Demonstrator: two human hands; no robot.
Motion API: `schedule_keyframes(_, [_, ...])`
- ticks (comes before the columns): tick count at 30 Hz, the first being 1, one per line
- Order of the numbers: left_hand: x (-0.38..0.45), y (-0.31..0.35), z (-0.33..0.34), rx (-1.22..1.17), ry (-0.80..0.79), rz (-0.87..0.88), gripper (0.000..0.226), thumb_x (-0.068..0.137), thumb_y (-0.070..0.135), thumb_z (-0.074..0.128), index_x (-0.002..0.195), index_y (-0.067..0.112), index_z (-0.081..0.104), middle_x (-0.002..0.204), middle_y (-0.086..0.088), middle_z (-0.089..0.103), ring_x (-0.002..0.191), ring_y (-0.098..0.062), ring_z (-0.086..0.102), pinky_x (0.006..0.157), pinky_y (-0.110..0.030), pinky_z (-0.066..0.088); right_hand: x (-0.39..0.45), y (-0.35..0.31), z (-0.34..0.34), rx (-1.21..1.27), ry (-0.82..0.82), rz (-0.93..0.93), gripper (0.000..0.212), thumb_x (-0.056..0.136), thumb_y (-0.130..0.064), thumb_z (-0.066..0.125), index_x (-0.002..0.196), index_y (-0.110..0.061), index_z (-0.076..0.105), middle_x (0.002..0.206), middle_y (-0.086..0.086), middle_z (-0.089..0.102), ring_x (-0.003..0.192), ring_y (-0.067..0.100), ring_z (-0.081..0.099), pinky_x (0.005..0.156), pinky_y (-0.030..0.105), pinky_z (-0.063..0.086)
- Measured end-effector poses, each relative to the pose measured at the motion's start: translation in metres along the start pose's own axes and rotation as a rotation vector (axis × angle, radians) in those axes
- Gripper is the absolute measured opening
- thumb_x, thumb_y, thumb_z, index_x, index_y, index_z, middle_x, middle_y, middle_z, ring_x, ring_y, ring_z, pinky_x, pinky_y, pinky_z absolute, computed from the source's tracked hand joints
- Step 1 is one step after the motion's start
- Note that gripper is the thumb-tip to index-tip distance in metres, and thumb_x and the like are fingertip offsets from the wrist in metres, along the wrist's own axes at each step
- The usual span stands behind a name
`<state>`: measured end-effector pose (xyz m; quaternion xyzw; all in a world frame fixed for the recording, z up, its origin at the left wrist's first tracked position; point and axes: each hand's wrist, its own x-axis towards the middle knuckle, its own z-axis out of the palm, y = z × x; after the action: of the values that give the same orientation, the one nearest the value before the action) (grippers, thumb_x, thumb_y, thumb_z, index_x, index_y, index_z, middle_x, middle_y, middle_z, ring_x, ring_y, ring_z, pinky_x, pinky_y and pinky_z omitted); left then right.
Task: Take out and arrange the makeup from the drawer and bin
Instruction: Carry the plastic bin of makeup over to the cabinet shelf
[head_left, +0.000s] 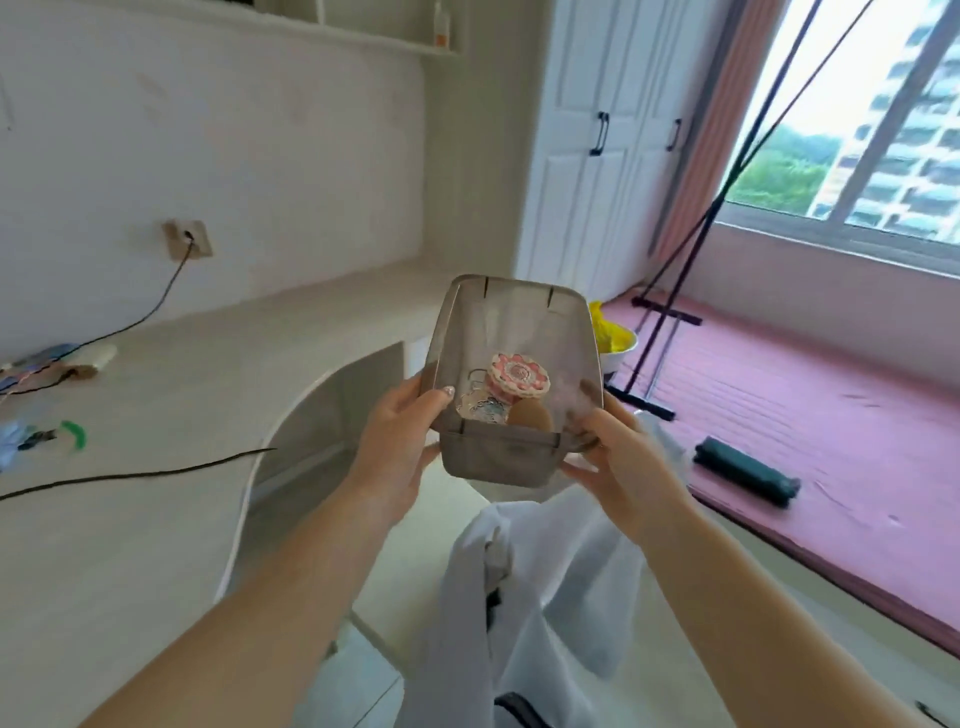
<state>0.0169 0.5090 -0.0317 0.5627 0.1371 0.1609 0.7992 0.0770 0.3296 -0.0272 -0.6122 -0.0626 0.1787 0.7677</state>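
**A:** Bin (511, 332) is off the surface (156, 415), held up in front of us over the chair gap. Left hand (400, 441) grips the near-left wall with its thumb over the rim; right hand (618, 457) grips the near-right corner.

**B:** Contents?

**A:** Pink flower-patterned compact (517, 378), tan egg-shaped sponge (530, 415), and some clear or silvery small pieces we can't identify. All sit at the near end.

**B:** Then we keep it level, both hands gripping, and set it flat on the surface before picking anything out. Tilted toward us, things could spill.
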Motion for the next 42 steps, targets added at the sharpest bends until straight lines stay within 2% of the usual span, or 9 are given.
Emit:
schedule_keyframes(5, [0.003, -0.019, 0.101, -0.016, -0.137, 0.001, 0.020, 0.092, 0.006, 0.052, 0.099, 0.020, 0.065, 0.052, 0.013, 0.061, 0.050, -0.001, 0.059, 0.051, -0.020, 0.051, -0.023, -0.033, -0.089, 0.069, 0.162, -0.095, 0.036, 0.091, -0.001, 0.045, 0.100, -0.032, 0.061, 0.068, -0.009, 0.067, 0.077, 0.013, 0.054, 0.089, 0.040, 0.049])
schedule_keyframes(9, [0.016, -0.048, 0.185, -0.037, -0.239, -0.017, 0.027, 0.090, 0.006, 0.053, 0.108, 0.022, 0.066, 0.063, 0.012, 0.064, 0.056, -0.003, 0.060, 0.057, -0.024, 0.050, -0.023, -0.054, -0.170, 0.118, 0.251, -0.154, 0.035, 0.090, 0.001, 0.045, 0.101, -0.029, 0.059, 0.065, -0.011, 0.068, 0.074, 0.013, 0.055, 0.083, 0.037, 0.049])
schedule_keyframes(15, [0.035, -0.115, 0.311, -0.045, -0.290, -0.099, 0.030, 0.088, 0.006, 0.053, 0.070, 0.026, 0.068, 0.076, -0.002, 0.049, 0.063, -0.009, 0.049, 0.072, -0.031, 0.047, -0.009, -0.078, -0.307, 0.096, 0.305, -0.125, 0.038, 0.090, 0.002, 0.043, 0.109, -0.027, 0.058, 0.063, -0.013, 0.068, 0.072, 0.014, 0.054, 0.070, 0.029, 0.048])
schedule_keyframes(21, [0.060, -0.183, 0.413, -0.059, -0.285, -0.168, 0.032, 0.091, 0.003, 0.048, 0.089, 0.025, 0.072, 0.065, 0.010, 0.064, 0.060, -0.003, 0.057, 0.071, -0.029, 0.049, 0.028, -0.085, -0.425, 0.050, 0.324, -0.042, 0.039, 0.090, 0.003, 0.043, 0.112, -0.025, 0.057, 0.062, -0.010, 0.069, 0.072, 0.015, 0.056, 0.081, 0.038, 0.050])
schedule_keyframes(25, [0.090, -0.214, 0.452, -0.057, -0.256, -0.208, 0.034, 0.090, 0.001, 0.047, 0.096, 0.024, 0.071, 0.070, 0.009, 0.066, 0.059, -0.003, 0.058, 0.059, -0.020, 0.051, 0.063, -0.082, -0.473, 0.062, 0.313, -0.001, 0.039, 0.090, 0.005, 0.043, 0.096, -0.029, 0.061, 0.068, -0.009, 0.069, 0.070, 0.013, 0.058, 0.089, 0.041, 0.048])
schedule_keyframes(29, [0.143, -0.248, 0.488, -0.067, -0.212, -0.234, 0.042, 0.087, -0.007, 0.042, 0.090, 0.023, 0.071, 0.074, -0.002, 0.058, 0.057, -0.010, 0.053, 0.055, -0.022, 0.048, 0.125, -0.077, -0.522, 0.091, 0.303, 0.056, 0.044, 0.088, 0.005, 0.045, 0.111, -0.029, 0.059, 0.094, 0.003, 0.066, 0.083, 0.018, 0.059, 0.089, 0.042, 0.050])
schedule_keyframes(34, [0.221, -0.278, 0.516, -0.140, -0.124, -0.279, 0.048, 0.082, -0.013, 0.038, 0.094, 0.018, 0.072, 0.080, -0.005, 0.066, 0.072, -0.019, 0.057, 0.075, -0.039, 0.044, 0.219, -0.075, -0.561, 0.043, 0.267, 0.108, 0.046, 0.087, 0.006, 0.046, 0.117, -0.028, 0.056, 0.091, 0.006, 0.067, 0.082, 0.016, 0.062, 0.088, 0.040, 0.049])
schedule_keyframes(38, [0.293, -0.292, 0.528, -0.144, 0.098, -0.296, 0.030, 0.088, -0.004, 0.049, 0.103, 0.014, 0.067, 0.081, -0.005, 0.068, 0.071, -0.020, 0.061, 0.075, -0.037, 0.048, 0.305, -0.077, -0.567, 0.073, 0.201, 0.180, 0.049, 0.085, 0.007, 0.044, 0.118, -0.027, 0.057, 0.096, 0.009, 0.063, 0.090, 0.024, 0.051, 0.090, 0.042, 0.047])
schedule_keyframes(42, [0.354, -0.290, 0.529, -0.113, 0.208, -0.266, 0.027, 0.089, 0.000, 0.053, 0.110, 0.013, 0.064, 0.097, -0.009, 0.068, 0.082, -0.022, 0.062, 0.084, -0.040, 0.048, 0.381, -0.088, -0.563, 0.035, 0.088, 0.192, 0.049, 0.087, 0.008, 0.043, 0.118, -0.029, 0.056, 0.108, 0.000, 0.068, 0.087, 0.013, 0.064, 0.089, 0.038, 0.052])
